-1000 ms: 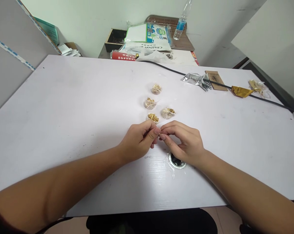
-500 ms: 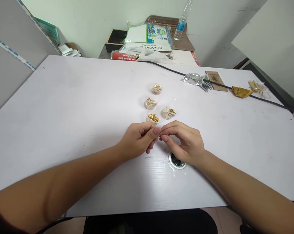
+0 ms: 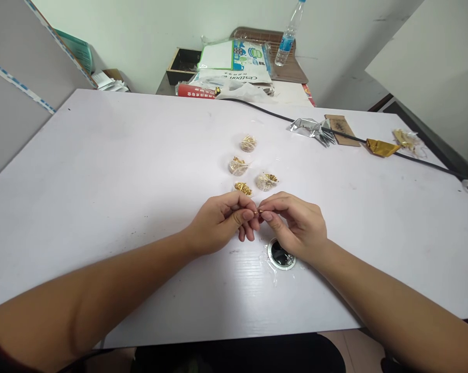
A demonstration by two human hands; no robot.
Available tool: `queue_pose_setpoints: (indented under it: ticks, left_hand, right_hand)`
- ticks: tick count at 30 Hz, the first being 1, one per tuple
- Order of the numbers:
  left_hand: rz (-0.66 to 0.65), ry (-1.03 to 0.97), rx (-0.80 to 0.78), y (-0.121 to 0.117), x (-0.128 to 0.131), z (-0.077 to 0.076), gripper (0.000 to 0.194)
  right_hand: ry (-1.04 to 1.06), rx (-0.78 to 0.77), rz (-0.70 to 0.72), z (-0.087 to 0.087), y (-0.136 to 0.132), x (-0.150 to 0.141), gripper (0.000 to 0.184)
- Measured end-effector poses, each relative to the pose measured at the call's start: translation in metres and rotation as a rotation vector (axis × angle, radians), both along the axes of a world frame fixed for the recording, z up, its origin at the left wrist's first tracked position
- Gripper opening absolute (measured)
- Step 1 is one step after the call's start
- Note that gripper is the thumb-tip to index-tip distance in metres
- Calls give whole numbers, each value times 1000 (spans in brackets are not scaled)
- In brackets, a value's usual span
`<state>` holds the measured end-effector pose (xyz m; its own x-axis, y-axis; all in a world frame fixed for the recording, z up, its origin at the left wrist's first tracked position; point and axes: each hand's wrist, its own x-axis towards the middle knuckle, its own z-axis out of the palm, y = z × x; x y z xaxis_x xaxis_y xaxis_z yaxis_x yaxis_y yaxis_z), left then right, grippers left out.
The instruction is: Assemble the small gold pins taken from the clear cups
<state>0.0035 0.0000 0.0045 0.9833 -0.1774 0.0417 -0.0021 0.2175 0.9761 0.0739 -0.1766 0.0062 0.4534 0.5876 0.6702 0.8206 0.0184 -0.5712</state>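
My left hand (image 3: 230,220) pinches a tiny gold-coloured metal piece (image 3: 256,213) between thumb and index finger. Facing it, my right hand (image 3: 296,220) pinches another small gold-coloured piece (image 3: 261,211); the two tips are almost touching, and I cannot tell whether the pieces are joined. Just beyond my fingers several small clear cups hold gold-coloured metal bits: a near cup (image 3: 243,188), a right cup (image 3: 267,181), a left cup (image 3: 238,165) and a far cup (image 3: 248,143). My right hand hovers over a round black hole with a silver rim (image 3: 272,255), partly hiding it.
A black cable (image 3: 265,110) crosses the back of the white table (image 3: 121,171). Along it lie a silver wrapper (image 3: 311,128), brown cardboard (image 3: 341,130) and gold foil (image 3: 382,147). Behind stand a water bottle (image 3: 286,44) and a black box (image 3: 183,66). A grey panel (image 3: 20,77) rises at left.
My hands have drawn slightly apart, so small gold-coloured pieces show between the fingertips. The lower fingers of my left hand have loosened. The cups stay where they were.
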Motion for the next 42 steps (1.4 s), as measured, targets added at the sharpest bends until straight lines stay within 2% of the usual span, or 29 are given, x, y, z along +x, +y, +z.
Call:
queue_pose_setpoints:
  ticks: [6, 15, 27, 42]
  left_hand:
    - [-27, -28, 37, 2, -2, 3, 34]
    - [-110, -2, -48, 3, 1, 1, 32]
    - [-136, 19, -84, 4, 2, -1, 30]
    - [-31, -11, 83, 2, 0, 0, 34]
  right_hand:
    - [5, -24, 5, 2, -1, 0, 11]
    - [-65, -31, 3, 1, -1, 1, 11]
    - [-84, -44, 4, 2, -1, 1, 12]
    - [-245, -105, 53, 5, -4, 7, 17]
